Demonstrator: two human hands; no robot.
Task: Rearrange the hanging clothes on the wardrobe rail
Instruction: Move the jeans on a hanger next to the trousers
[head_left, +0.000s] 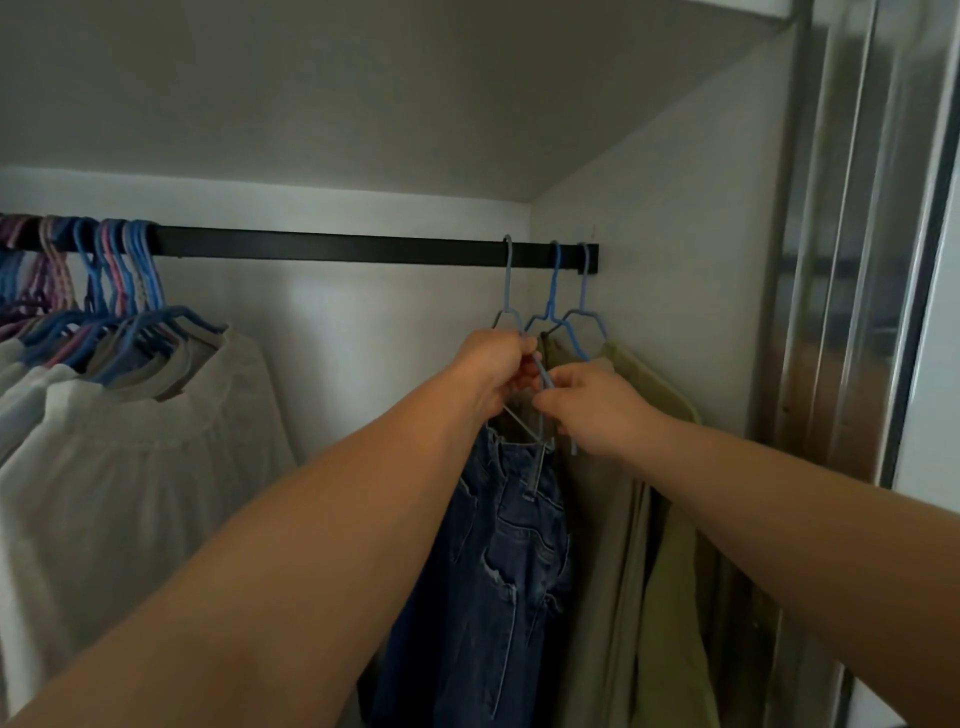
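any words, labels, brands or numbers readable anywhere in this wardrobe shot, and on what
None: no text can be read in this view.
Jeans: no tag or brand patch shows any lettering.
Green garment: plain, no label in view.
White garments: plain, no print.
Blue hangers and black rail: no markings visible.
Left hand and right hand cover part of one hanger, so anything there is hidden.

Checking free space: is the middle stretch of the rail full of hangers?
No: the black rail is bare there, between the hangers bunched left and three blue ones right.
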